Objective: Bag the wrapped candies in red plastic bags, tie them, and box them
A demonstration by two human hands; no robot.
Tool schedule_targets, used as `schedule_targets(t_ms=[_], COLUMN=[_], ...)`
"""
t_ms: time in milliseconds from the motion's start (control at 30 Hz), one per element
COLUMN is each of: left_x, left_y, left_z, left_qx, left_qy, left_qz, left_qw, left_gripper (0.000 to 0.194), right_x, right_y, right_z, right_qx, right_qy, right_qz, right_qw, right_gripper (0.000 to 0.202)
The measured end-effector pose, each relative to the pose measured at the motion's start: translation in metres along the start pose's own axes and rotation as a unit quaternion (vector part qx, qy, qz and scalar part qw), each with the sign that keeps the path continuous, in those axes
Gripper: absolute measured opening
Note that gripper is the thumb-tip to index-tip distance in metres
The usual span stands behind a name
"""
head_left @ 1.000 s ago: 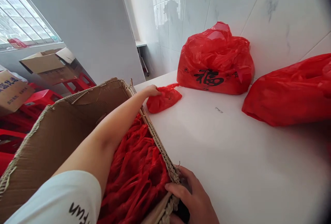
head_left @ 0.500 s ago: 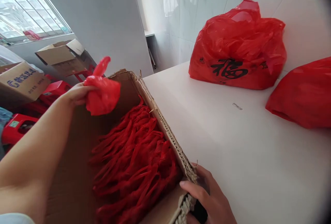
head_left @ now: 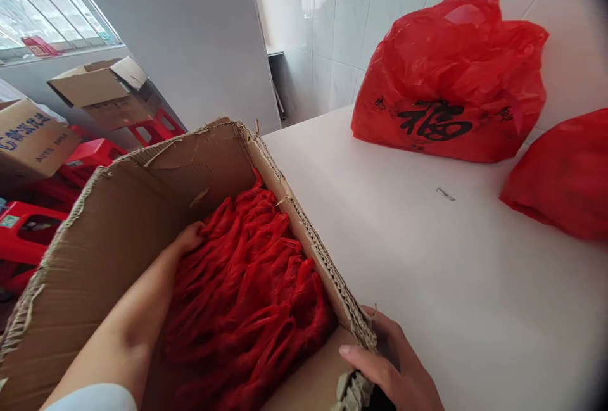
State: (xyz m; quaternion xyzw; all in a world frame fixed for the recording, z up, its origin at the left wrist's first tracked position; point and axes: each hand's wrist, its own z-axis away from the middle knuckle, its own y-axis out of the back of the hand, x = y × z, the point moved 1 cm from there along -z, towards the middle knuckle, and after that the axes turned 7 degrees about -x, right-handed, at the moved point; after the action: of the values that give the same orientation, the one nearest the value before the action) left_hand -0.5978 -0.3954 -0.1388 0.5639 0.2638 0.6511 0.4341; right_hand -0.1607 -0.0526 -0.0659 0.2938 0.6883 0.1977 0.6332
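Many red plastic bags (head_left: 247, 271), twisted and packed in rows, lie inside an open cardboard box (head_left: 137, 189). My left hand (head_left: 190, 237) is down in the box at the far left end of the rows, its fingers closed at the bags; whatever is between them is hidden. At the near right corner, my right hand (head_left: 396, 360) grips the box's rough cut edge, thumb inside and fingers outside.
On the white table (head_left: 403, 271) a full red bag with black characters (head_left: 446, 88) stands by the tiled wall, a second red bag (head_left: 565, 177) to its right. Red stools (head_left: 33, 230) and smaller cartons (head_left: 104, 94) are at the left.
My left hand has gone from above the box's left side, where it held a red bundle, down to the packed bags. That bundle is no longer seen apart. My right hand keeps its grip.
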Motion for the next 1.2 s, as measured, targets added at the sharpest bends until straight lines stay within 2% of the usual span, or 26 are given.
schedule_targets(t_ms=[67, 167, 267, 367, 500, 567, 667, 767, 900, 933, 1000, 1100, 1200], left_x=[0.010, 0.041, 0.086, 0.137, 0.208, 0.238, 0.269, 0.286, 0.313, 0.322, 0.347, 0.391, 0.436], left_y=[0.015, 0.033, 0.044, 0.053, 0.064, 0.067, 0.066, 0.062, 0.053, 0.049, 0.034, -0.004, -0.055], left_z=[-0.009, -0.017, -0.017, -0.005, 0.036, 0.067, 0.114, 0.153, 0.191, 0.198, 0.212, 0.240, 0.288], left_qx=[-0.014, 0.007, 0.046, 0.079, 0.110, 0.087, 0.017, -0.032, -0.089, -0.097, -0.121, -0.224, -0.376], left_qy=[-0.004, -0.048, -0.112, -0.170, -0.264, -0.314, -0.374, -0.412, -0.434, -0.433, -0.440, -0.442, -0.452], left_qz=[-0.038, -0.072, -0.082, -0.075, 0.001, 0.024, -0.003, 0.016, 0.063, 0.075, 0.086, 0.080, 0.011], left_qw=[0.999, 0.996, 0.989, 0.979, 0.958, 0.945, 0.927, 0.910, 0.894, 0.893, 0.885, 0.865, 0.809], left_gripper=[0.029, 0.030, 0.043, 0.049, 0.049, 0.045, 0.039, 0.043, 0.071, 0.079, 0.084, 0.073, 0.055], right_x=[-0.002, -0.012, -0.023, -0.028, -0.030, -0.034, -0.043, -0.052, -0.059, -0.060, -0.060, -0.052, -0.042], right_y=[0.002, 0.007, 0.013, 0.014, 0.013, 0.012, 0.015, 0.028, 0.062, 0.071, 0.092, 0.126, 0.161], right_z=[-0.004, -0.011, -0.014, -0.013, -0.014, -0.012, 0.002, 0.036, 0.103, 0.121, 0.158, 0.212, 0.264], right_qx=[0.012, 0.026, 0.035, 0.041, 0.022, 0.016, 0.007, -0.029, -0.062, -0.056, -0.022, 0.070, 0.184], right_qy=[0.040, 0.092, 0.080, 0.055, 0.027, 0.020, 0.012, -0.012, -0.082, -0.111, -0.177, -0.261, -0.319], right_qz=[0.014, 0.023, 0.018, 0.009, -0.012, -0.020, -0.036, -0.064, -0.127, -0.140, -0.155, -0.149, -0.091], right_qw=[0.999, 0.995, 0.996, 0.998, 0.999, 0.999, 0.999, 0.997, 0.987, 0.982, 0.972, 0.951, 0.925], right_gripper=[0.054, 0.053, 0.044, 0.040, 0.040, 0.043, 0.054, 0.060, 0.040, 0.034, 0.027, 0.024, 0.025])
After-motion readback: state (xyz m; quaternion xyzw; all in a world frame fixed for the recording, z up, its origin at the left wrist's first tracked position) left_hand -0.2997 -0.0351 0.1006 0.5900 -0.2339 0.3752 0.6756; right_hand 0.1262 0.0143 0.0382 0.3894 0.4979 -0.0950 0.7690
